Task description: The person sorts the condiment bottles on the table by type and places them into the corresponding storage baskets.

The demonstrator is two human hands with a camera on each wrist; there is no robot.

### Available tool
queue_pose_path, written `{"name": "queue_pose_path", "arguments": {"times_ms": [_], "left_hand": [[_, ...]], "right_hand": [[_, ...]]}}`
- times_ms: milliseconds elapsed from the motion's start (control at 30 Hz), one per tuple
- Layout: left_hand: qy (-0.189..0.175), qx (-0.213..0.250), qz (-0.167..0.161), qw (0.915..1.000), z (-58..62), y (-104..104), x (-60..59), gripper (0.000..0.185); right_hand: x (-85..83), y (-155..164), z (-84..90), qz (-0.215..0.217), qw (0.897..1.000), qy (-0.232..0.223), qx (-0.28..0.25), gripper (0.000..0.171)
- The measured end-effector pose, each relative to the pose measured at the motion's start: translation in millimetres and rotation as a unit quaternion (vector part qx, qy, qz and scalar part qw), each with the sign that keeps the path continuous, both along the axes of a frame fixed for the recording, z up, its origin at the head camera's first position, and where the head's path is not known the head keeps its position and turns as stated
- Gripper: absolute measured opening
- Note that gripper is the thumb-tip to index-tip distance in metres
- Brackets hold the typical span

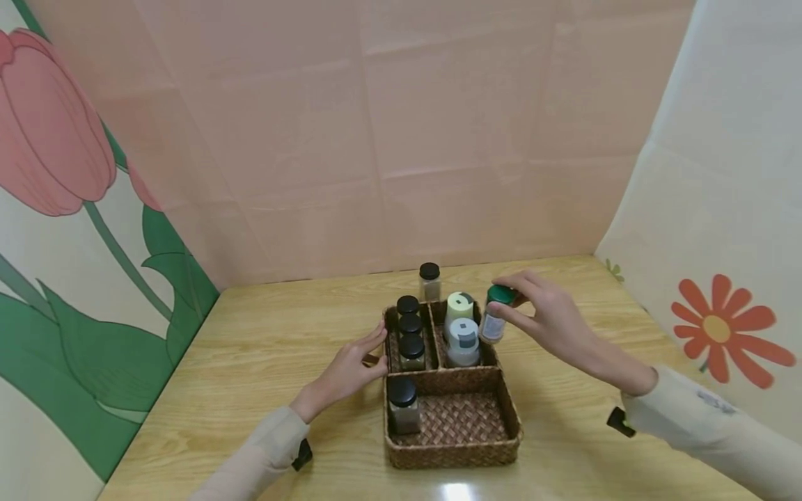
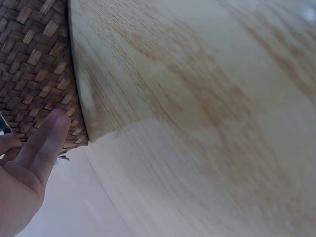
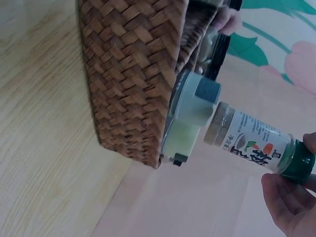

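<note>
A spice jar [image 3: 252, 140] with a green lid and a printed label hangs tilted in my right hand [image 1: 554, 316], whose thumb and fingers pinch the lid. In the head view it is beside the right rim of a brown woven basket [image 1: 454, 456]; the right wrist view shows its base off the basket. My left hand [image 1: 347, 372] rests straight fingers [image 2: 47, 148] against the basket's left outer wall. In the back right compartment stand a yellow-green-capped bottle [image 1: 459, 306] and a white-capped bottle [image 1: 464, 341]. Several black-lidded jars [image 1: 411, 348] fill the back left compartment.
Another black-lidded jar [image 1: 404, 410] stands at the left of the wide front compartment. Behind the basket, one more black-lidded jar [image 1: 429, 282] is on the wooden table [image 1: 301, 313]. A pink sheet [image 1: 407, 139] hangs along the table's back edge.
</note>
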State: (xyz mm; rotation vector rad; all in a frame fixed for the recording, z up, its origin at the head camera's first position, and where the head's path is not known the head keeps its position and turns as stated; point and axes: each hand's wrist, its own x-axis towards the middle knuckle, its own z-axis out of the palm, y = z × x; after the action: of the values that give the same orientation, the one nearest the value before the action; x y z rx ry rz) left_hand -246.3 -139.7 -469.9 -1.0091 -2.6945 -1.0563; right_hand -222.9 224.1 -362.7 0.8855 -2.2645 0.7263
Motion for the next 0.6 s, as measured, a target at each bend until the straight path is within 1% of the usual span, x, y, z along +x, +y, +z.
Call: {"name": "queue_pose_path", "arguments": {"times_ms": [267,467,600], "left_hand": [[0.004,0.000,-0.001,1.0000,-0.1,-0.4,-1.1,0.057],[0.004,0.002,-0.001,1.0000,-1.1,-0.7,-1.8,0.057],[0.011,0.005,-0.003,0.9999,-1.3,-0.5,-1.0,0.056]], "right_hand": [[9.6,-9.2,3.4,0.035,0.999,-0.009,0.002,0.046],[16.6,-15.3,7.3,0.052,0.999,-0.013,0.002,0.046],[21.4,-20.3,7.4,0.067,0.998,-0.012,0.001,0.046]]}}
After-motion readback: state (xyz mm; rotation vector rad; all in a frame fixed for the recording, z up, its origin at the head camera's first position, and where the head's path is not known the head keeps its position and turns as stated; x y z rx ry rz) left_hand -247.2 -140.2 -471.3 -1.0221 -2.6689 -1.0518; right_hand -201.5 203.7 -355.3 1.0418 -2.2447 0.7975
